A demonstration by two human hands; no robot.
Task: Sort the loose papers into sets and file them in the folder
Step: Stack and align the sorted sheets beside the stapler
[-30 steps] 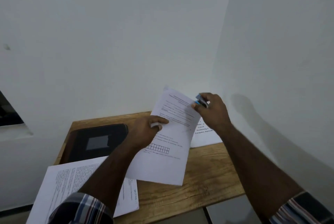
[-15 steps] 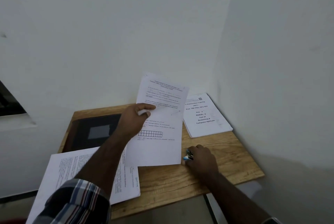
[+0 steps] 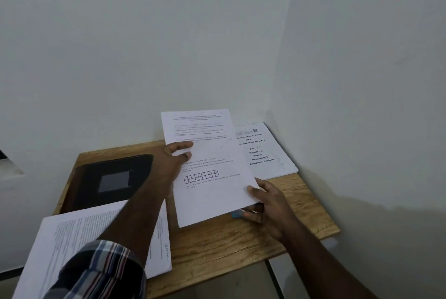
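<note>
Mid-sort: left hand (image 3: 175,157) and right hand (image 3: 266,198) pinch one paper set (image 3: 210,168); black folder (image 3: 113,178) at centre-left unopened, nothing filed.

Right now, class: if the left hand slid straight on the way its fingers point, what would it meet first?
The left hand points up and to the right across the held paper set. Beyond that sheet's right edge, the first thing in line looks to be the printed booklet by the wall, though depth is unclear.

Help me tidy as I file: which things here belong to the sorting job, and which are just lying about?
Job: held sheet set, booklet stack, near paper pile, black folder, blue stapler.
Lying about: nothing else on the wooden table.
</note>
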